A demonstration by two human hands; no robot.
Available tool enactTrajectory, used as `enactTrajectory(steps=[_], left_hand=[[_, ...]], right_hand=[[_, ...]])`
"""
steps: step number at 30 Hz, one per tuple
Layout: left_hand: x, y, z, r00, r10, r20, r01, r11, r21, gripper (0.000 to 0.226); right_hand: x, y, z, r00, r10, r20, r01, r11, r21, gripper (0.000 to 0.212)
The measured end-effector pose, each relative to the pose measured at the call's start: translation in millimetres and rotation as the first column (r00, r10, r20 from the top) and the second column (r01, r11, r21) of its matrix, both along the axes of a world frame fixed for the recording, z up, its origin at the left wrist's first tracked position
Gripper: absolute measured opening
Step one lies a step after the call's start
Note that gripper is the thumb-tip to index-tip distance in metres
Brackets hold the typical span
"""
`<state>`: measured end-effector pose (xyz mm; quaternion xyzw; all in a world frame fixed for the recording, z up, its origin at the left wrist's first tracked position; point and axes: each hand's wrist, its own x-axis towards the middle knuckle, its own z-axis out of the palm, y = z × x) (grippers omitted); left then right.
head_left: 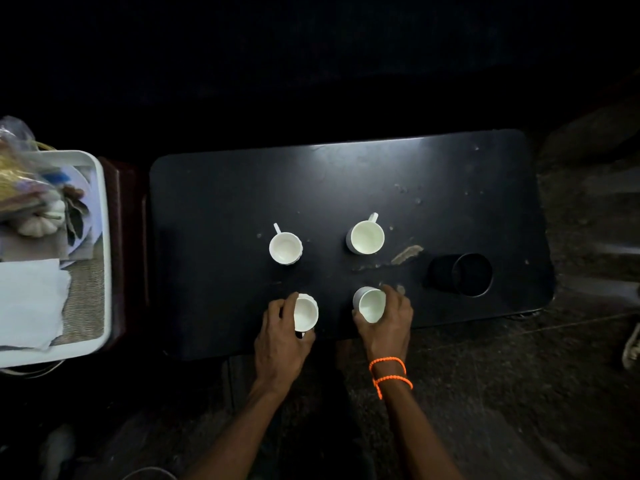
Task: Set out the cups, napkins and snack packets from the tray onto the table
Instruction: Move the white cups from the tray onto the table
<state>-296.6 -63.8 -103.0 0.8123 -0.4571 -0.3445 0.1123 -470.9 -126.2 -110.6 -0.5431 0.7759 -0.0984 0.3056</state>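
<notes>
Black table (pixel 242 188) scuffed, four white cups (pixel 285 248), room dark

On the dark table (pixel 221 209), each hand grips a near white cup: left hand (pixel 280 341) on one (pixel 306 312), right hand (pixel 389 323) on another (pixel 370 304). Two more cups (pixel 285 247) stand farther; the tray (pixel 104 209) sits left.

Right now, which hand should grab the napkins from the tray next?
The left hand, probably. The white tray with the napkins sits off the table's left end, on that hand's side. The right hand would have to cross over the cups. Both hands are on cups now.
</notes>
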Motion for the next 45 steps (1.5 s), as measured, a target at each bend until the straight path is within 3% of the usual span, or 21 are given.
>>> enactTrajectory(steps=[5,9,14,21,29,36,45], left_hand=[[0.6,-3.7,1.4,1.0,-0.01,0.01,0.01,1.0,0.002,0.087],[3.9,-22.2,10.2,0.984,0.178,-0.001,-0.177,0.982,-0.069,0.091],[25.3,-74.3,1.6,0.948,0.303,0.094,-0.29,0.948,-0.128,0.089],[34.2,-118.9,-12.0,0.96,0.242,0.138,-0.233,0.97,-0.075,0.085],[35.9,-122.5,-20.1,0.97,0.209,0.126,-0.201,0.977,-0.074,0.06],[29.4,-128.1,-18.8,0.985,0.074,0.154,-0.054,0.99,-0.133,0.048],[25.4,-127.2,-22.0,0.987,0.06,0.146,-0.038,0.989,-0.144,0.049]], right_hand=[[3.6,-10.2,0.1,0.994,-0.039,-0.098,0.035,0.998,-0.052,0.082],[12.3,-39.2,-0.7,0.992,-0.102,-0.075,0.086,0.978,-0.19,0.076],[25.9,-90.3,-2.5,0.999,-0.036,-0.032,0.025,0.957,-0.29,0.06],[43.8,-121.6,-10.4,0.996,0.026,-0.084,-0.044,0.975,-0.219,0.072],[41.8,-123.3,-13.7,1.0,0.022,0.014,-0.017,0.962,-0.274,0.062],[36.2,-116.4,-12.2,0.992,0.124,0.024,-0.112,0.951,-0.289,0.059],[31.6,-119.1,-8.8,0.985,0.173,0.019,-0.163,0.955,-0.247,0.059]])
